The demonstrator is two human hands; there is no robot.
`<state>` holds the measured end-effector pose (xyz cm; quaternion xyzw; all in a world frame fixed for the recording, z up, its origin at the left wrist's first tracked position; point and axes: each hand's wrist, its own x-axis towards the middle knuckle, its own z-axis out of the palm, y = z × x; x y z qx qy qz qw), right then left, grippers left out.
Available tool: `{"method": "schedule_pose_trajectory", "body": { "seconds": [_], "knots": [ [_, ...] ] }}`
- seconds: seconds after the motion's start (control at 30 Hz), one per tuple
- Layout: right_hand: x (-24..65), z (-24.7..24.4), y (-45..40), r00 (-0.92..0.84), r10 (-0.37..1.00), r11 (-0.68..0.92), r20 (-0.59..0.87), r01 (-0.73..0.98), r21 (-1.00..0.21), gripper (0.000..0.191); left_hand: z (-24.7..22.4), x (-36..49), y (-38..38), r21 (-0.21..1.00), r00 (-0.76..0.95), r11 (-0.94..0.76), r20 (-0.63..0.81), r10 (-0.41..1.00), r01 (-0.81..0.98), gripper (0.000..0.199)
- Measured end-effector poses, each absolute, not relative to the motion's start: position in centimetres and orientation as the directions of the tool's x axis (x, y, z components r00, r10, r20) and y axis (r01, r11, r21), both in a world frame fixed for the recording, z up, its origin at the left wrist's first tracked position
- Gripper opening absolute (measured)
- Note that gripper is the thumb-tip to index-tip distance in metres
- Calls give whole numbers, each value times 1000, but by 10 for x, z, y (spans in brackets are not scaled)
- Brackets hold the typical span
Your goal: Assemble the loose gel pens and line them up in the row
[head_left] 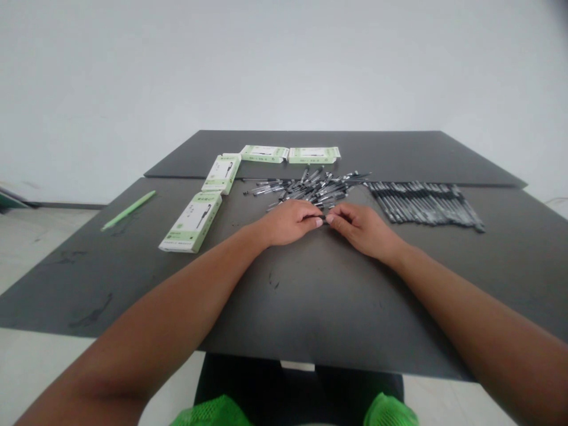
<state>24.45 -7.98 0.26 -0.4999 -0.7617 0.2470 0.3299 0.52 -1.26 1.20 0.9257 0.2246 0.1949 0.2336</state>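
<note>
My left hand (290,222) and my right hand (361,228) meet at the middle of the dark table, thumbs and fingertips pinched on a small dark piece (323,219) between them. It looks like part of a pen, mostly hidden by the fingers. Just behind the hands lies a loose pile of clear and black pens (315,186), pointing in many directions. To the right of my right hand, several pens lie side by side in a neat row (421,204).
Two green and white boxes (222,173) (193,222) lie at the left of the pile. Two more (265,154) (314,155) lie behind it. A green pen-shaped item (128,210) rests at the far left of the table (288,319). A seam crosses the tabletop behind the pens.
</note>
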Motion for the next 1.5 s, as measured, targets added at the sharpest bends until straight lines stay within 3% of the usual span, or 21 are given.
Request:
{"method": "schedule_pose_trajectory", "body": {
  "seconds": [1.5],
  "knots": [
    [242, 13, -83, -317, 900, 435, 298, 640, -633, 42, 13, 8, -16, 377, 830, -871, 334, 447, 317, 44]
  ]
}}
